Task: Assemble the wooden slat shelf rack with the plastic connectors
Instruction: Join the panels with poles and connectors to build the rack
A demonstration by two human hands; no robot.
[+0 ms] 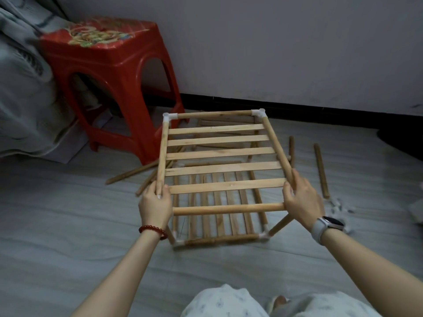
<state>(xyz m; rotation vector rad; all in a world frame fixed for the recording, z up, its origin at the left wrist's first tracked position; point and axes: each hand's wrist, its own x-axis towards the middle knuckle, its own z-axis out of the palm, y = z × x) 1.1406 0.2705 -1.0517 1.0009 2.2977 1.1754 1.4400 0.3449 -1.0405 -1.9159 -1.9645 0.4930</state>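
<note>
A wooden slat shelf panel (219, 154) is held above the floor, with white plastic connectors at its far left corner (169, 116) and far right corner (258, 112). My left hand (155, 202) grips the panel's near left corner, fingers curled round the side rail. My right hand (302, 200) grips the near right corner. Below it lies a second slatted panel (217, 216) on the floor, with connectors at its near left corner (178, 243) and near right corner (264, 234). Short upright dowels join the two panels at the near corners.
A red plastic stool (109, 83) stands to the left at the back, beside grey bedding (20, 99). Loose wooden dowels lie on the grey floor at left (132, 172) and right (321, 171). Spare white connectors (338, 205) lie at the right. My knees are at the bottom edge.
</note>
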